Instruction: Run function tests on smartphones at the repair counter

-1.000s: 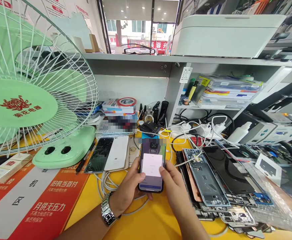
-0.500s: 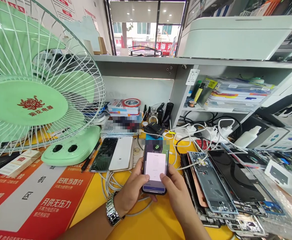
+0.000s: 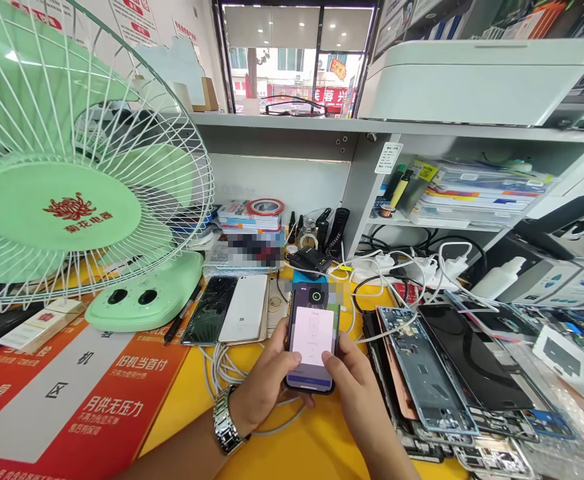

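A smartphone (image 3: pixel 313 333) with its screen lit is held upright between both hands, a white pop-up panel on its display. My left hand (image 3: pixel 271 373), with a metal-band watch (image 3: pixel 227 421) at the wrist, wraps the phone's left side, thumb on the lower screen. On the other edge, my right hand (image 3: pixel 353 377) is closed round the phone, its thumb tip at the right of the panel. The fingers behind the phone are mostly hidden. Left of my hands lie a phone with a cracked dark screen (image 3: pixel 209 310) and a white Mi phone (image 3: pixel 243 308).
A green fan (image 3: pixel 57 207) stands at left on a red printed mat (image 3: pixel 117 400). Disassembled phone frames (image 3: pixel 427 373) are piled at right, with white cables (image 3: pixel 422 267) behind. Coiled cable (image 3: pixel 222 367) lies beside my left hand. Shelving (image 3: pixel 292 123) rises at the back.
The camera view has shifted slightly. Both hands keep their hold on the smartphone, thumbs nearly in the same place.
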A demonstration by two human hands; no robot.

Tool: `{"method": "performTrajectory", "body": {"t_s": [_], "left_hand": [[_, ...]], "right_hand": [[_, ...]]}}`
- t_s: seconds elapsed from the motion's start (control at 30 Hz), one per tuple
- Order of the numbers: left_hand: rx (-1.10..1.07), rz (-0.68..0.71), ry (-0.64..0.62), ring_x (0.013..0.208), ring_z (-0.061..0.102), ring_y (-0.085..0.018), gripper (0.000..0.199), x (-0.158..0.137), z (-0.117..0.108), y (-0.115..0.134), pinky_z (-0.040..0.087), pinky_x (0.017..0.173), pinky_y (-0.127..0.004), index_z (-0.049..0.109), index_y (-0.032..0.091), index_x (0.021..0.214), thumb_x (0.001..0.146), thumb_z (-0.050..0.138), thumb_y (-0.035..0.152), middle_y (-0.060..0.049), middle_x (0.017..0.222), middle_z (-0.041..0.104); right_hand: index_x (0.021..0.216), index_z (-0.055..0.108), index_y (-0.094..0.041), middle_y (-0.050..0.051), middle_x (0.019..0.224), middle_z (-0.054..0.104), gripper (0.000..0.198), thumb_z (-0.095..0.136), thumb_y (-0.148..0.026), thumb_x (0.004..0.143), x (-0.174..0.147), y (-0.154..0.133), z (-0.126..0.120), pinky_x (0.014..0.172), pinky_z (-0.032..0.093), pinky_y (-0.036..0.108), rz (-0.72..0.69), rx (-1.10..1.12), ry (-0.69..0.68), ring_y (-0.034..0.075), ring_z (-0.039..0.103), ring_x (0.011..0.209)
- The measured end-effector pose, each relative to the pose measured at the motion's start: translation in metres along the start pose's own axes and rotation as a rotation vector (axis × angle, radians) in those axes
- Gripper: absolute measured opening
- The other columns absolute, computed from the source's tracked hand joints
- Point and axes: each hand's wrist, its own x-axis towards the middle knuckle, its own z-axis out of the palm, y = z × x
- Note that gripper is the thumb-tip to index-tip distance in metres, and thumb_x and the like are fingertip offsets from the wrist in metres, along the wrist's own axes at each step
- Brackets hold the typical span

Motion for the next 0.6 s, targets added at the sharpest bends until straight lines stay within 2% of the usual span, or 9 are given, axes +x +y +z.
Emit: {"method": "performTrajectory", "body": {"t_s": [0.17,0.37,0.6], "left_hand": [[0.002,-0.004,0.013,0.066,0.062,-0.017,0.058,-0.0008,0.0022,0.0012,0.057,0.049,-0.029,0.033,0.029,0.145,0.09,0.049,0.024,-0.009,0.117,0.061],[0.009,-0.018,0.035,0.07,0.064,-0.021,0.052,-0.0013,0.0006,0.0002,0.058,0.05,-0.03,0.043,0.028,0.137,0.086,0.055,0.025,-0.006,0.101,0.064],[0.014,-0.07,0.068,0.068,0.065,-0.021,0.063,-0.0025,0.002,0.0022,0.057,0.049,-0.03,0.039,0.029,0.142,0.082,0.055,0.022,-0.007,0.1,0.067]], "right_hand": [[0.106,0.066,-0.019,0.006,0.105,0.07,0.027,0.06,-0.037,0.086,-0.0003,-0.0005,-0.0004,0.067,0.049,0.027,0.0,-0.016,0.027,0.017,0.06,0.074],[0.11,0.069,-0.016,0.011,0.106,0.071,0.049,0.049,-0.055,0.088,0.0051,0.0018,-0.0029,0.079,0.048,0.033,0.022,-0.007,0.09,0.026,0.062,0.095],[0.1,0.073,-0.017,0.01,0.104,0.073,0.041,0.055,-0.051,0.086,0.0031,0.0087,-0.0052,0.076,0.051,0.032,0.028,-0.105,0.232,0.026,0.065,0.092]]}}
